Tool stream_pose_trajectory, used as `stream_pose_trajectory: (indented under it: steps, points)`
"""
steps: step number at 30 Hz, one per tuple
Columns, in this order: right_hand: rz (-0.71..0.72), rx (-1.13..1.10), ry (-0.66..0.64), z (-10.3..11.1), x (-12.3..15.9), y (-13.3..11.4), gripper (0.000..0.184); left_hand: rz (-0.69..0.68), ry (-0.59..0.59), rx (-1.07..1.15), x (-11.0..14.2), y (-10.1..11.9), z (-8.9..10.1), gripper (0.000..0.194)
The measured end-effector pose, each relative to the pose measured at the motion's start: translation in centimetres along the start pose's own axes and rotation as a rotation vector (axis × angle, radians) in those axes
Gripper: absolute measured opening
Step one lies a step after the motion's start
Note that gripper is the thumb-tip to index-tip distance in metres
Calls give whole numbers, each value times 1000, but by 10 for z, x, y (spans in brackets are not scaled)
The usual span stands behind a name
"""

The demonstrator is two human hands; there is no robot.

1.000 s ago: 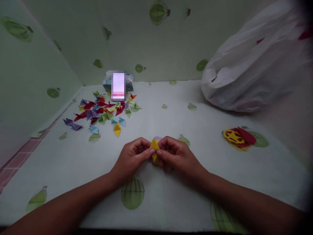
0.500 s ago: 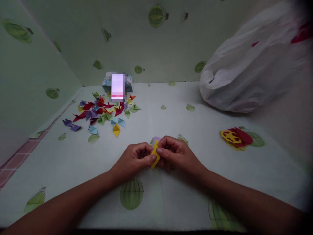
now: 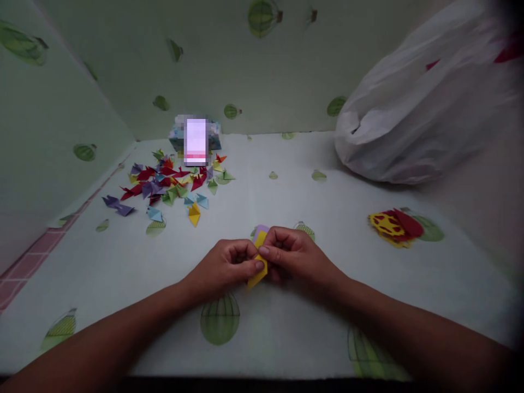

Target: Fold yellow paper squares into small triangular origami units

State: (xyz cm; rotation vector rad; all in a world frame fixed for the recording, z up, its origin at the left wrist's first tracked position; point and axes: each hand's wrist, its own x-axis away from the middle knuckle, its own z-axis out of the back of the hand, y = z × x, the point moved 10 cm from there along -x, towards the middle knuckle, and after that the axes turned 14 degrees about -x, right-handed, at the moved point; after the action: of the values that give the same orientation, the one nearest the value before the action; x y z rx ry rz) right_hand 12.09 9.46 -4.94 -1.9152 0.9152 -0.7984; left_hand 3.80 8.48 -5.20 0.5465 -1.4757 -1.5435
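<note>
A small folded piece of yellow paper (image 3: pixel 257 277) is pinched between my two hands near the middle of the table. My left hand (image 3: pixel 233 263) grips it from the left, its thumb lying across the lower part. From the other side my right hand (image 3: pixel 297 254) pinches the paper higher up, thumb and curled forefinger together. Just beyond my fingertips shows a lilac paper piece (image 3: pixel 261 230), partly covered by the yellow one. Most of the fingers under the paper are hidden.
Many-coloured folded paper cranes (image 3: pixel 176 185) lie heaped at the back left. Behind them a lit phone (image 3: pixel 196 141) leans on a patterned box (image 3: pixel 215 136). A white plastic bag (image 3: pixel 401 120) stands back right. Red and yellow paper cut-outs (image 3: pixel 395 226) lie on the right.
The yellow paper has turned slightly between my fingers, its lower end now farther left. Both hands stay almost in place, and the whole view has shifted a little.
</note>
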Motion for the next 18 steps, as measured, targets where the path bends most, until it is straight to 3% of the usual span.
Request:
stream_pose_trajectory:
  steps: [8,14,18]
  points:
    - [25,-11,95,12,1,-7,33,50,0,48,0,-5,0,24]
    - [-12,-35,-15,2,1,-1,24,-34,92,41,1,-1,8,19]
    - [-16,-28,-16,2,1,0,23,-85,90,29,1,5,8,16]
